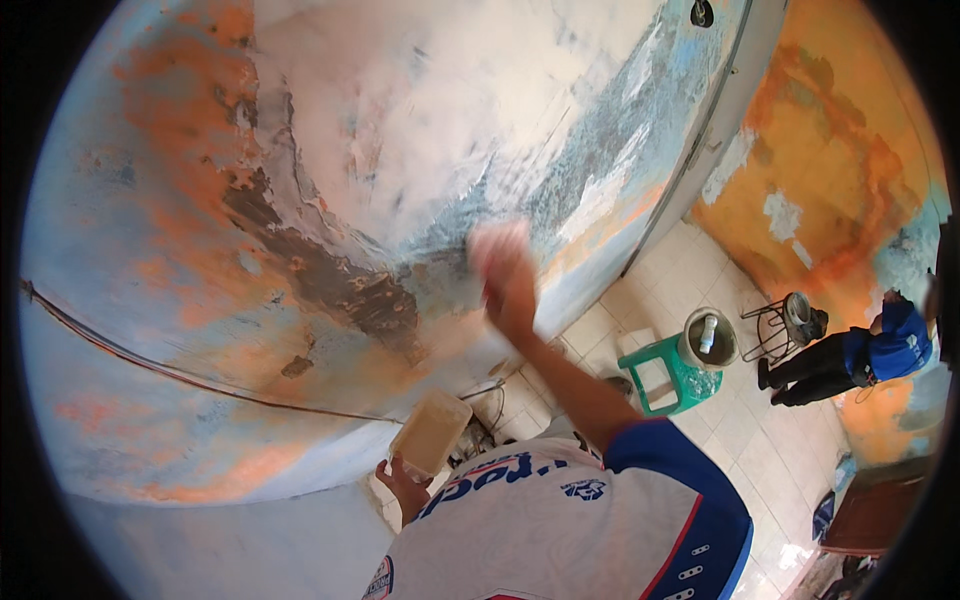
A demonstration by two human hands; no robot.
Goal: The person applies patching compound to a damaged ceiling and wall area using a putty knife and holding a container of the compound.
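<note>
Wall [200, 200]: fills the view from nine to one o'clock; blue paint worn through to orange and dark brown patches, with a broad white skimmed area toward twelve o'clock.
Cable [180, 375]: thin dark line running across the lower wall from nine o'clock toward the centre.
Side wall [810, 170]: at two o'clock, orange with pale filled patches.
Floor [770, 450]: light tiles, at four o'clock.
Second person [860, 355]: at three o'clock, crouched near the side wall in blue top and dark trousers; a person apart from the wearer.
Stool [672, 375]: green plastic, on the tiles just right of centre.
Bucket [710, 338]: round, touching the stool's upper right side, a white object inside it.
Wire stand [780, 325]: dark, between bucket and second person.
Tray [430, 432]: pale rectangular container holding cream-coloured paste, at six o'clock, close below the wall.
Left hand [403, 487]: under the tray's near end; fingers closed around it, gripping it from below.
Right hand [503, 275]: raised at centre, pressed to the wall where white meets blue; blurred, so I cannot tell how the fingers are set or whether they hold anything.
</note>
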